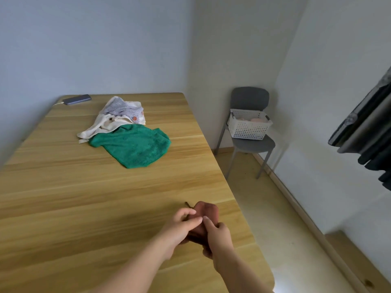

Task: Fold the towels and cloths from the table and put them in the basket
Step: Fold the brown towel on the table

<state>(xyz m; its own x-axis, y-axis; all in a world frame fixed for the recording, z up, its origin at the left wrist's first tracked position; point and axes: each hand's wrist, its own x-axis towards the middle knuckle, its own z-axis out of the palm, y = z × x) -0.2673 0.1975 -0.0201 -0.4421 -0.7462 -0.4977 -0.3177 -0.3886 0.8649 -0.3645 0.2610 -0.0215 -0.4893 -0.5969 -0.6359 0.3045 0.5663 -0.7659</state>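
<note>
Near the table's [63, 208] right edge, the left hand [183, 226] and right hand [219, 236] are both pinching a small bunched brown cloth [208, 210], which is sitting between and just beyond their fingertips. Farther back, a green towel [135, 144] is lying spread on the table, touching a cream cloth [99, 125] and a dotted grey cloth [122, 108]. Beyond the table, a white basket [249, 127] is resting on a grey chair [252, 144], holding pale pink folded cloths [257, 119].

Basket [247, 130] on chair [250, 98] (right of table [84, 197])
</note>
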